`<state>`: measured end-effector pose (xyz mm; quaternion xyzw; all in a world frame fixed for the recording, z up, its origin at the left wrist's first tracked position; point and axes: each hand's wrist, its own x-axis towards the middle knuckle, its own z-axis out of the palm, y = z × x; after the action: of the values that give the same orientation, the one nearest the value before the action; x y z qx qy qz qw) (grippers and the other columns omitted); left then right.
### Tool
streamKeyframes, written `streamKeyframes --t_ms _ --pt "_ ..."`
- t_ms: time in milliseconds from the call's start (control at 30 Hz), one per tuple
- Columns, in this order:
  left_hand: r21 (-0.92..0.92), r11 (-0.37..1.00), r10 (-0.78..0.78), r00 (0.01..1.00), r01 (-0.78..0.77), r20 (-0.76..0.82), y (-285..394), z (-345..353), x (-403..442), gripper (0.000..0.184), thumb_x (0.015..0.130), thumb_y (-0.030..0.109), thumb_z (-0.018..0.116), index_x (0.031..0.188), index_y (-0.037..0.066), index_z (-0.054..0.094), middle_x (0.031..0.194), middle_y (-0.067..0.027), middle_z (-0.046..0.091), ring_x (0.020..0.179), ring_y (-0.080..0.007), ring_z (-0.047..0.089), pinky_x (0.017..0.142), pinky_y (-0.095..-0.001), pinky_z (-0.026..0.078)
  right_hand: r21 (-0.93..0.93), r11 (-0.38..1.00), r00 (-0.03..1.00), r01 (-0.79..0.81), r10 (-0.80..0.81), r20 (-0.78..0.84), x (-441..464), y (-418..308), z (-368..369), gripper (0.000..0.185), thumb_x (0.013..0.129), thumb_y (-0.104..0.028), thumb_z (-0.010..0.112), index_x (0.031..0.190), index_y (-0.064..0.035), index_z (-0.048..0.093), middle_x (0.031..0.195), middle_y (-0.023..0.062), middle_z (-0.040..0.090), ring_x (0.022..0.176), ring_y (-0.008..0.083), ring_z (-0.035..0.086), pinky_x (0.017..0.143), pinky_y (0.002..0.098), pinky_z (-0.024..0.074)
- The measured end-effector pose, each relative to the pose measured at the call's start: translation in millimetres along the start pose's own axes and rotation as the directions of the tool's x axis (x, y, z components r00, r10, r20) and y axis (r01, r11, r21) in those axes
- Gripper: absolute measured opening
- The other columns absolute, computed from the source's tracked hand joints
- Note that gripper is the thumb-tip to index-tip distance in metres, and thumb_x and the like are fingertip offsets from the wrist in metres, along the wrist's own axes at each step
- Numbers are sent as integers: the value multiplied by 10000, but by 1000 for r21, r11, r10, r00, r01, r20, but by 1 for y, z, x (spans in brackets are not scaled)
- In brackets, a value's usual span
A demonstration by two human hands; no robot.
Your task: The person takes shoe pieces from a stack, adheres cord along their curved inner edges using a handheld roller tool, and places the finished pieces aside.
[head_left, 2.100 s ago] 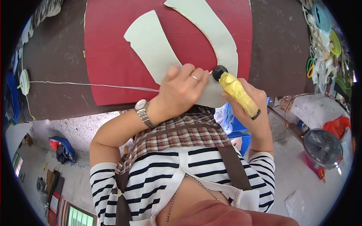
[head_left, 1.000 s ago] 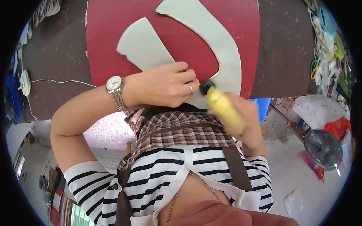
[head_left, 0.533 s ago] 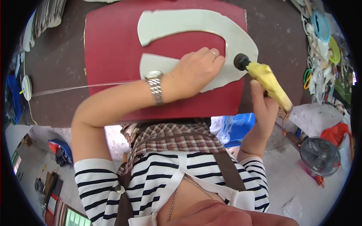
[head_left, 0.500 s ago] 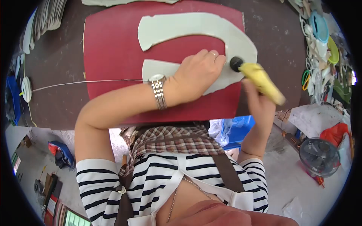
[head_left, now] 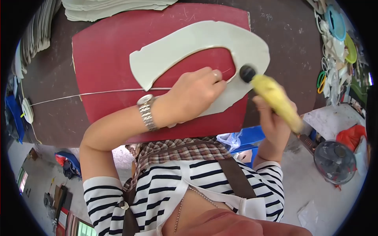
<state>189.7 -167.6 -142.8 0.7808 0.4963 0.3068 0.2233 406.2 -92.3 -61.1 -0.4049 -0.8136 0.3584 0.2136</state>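
My left hand [head_left: 195, 94], with a watch [head_left: 146, 112] at its wrist, has its fingers closed over the inner edge of a U-shaped white piece [head_left: 214, 35]. From these fingers a thin white cord [head_left: 98, 93] runs left to a small white spool [head_left: 27, 110]. My right hand [head_left: 271, 124] is wrapped round a hammer [head_left: 275, 100] with a yellow-covered handle, blurred by motion. Its round black head is over the right bend of the white piece, just right of my left fingers. I cannot tell whether it touches. Under the piece lies a red board [head_left: 100, 51].
Stacks of white cut pieces [head_left: 114, 10] lie at the back and far left of the brown table [head_left: 291, 51]. Along its right edge hang scissors [head_left: 322, 80] and a blue ring-shaped item [head_left: 336, 23]. A fan [head_left: 334, 162] stands on the floor at right.
The white piece has turned counterclockwise, its left end swinging down. My left hand has moved down and left. The hammer remains near the right bend, its handle slightly lower.
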Motion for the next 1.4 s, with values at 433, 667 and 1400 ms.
streamKeyframes --t_ms 433,667,1400 --pt "335 941 21 997 -44 71 26 0 -16 445 776 76 633 1200 -56 645 990 -85 565 830 -223 554 655 -309 516 -48 999 997 -18 21 78 -3 -9 15 198 829 -70 802 966 7 683 824 127 695 653 278 679 613 317 534" --pt "318 947 49 999 -52 18 25 -8 -37 403 776 88 653 1149 -61 675 1028 -98 593 857 -221 579 627 -312 490 -24 999 998 -43 44 33 -15 -15 24 227 821 -87 819 982 -2 683 823 119 693 660 279 686 627 319 543" --pt "66 994 -75 986 86 -147 13 -29 -102 409 776 75 651 1162 -59 658 1067 -99 583 944 -253 583 722 -338 506 -37 971 940 238 -221 261 -19 -43 64 286 803 -76 813 1045 -4 677 919 159 707 708 334 703 620 364 553"
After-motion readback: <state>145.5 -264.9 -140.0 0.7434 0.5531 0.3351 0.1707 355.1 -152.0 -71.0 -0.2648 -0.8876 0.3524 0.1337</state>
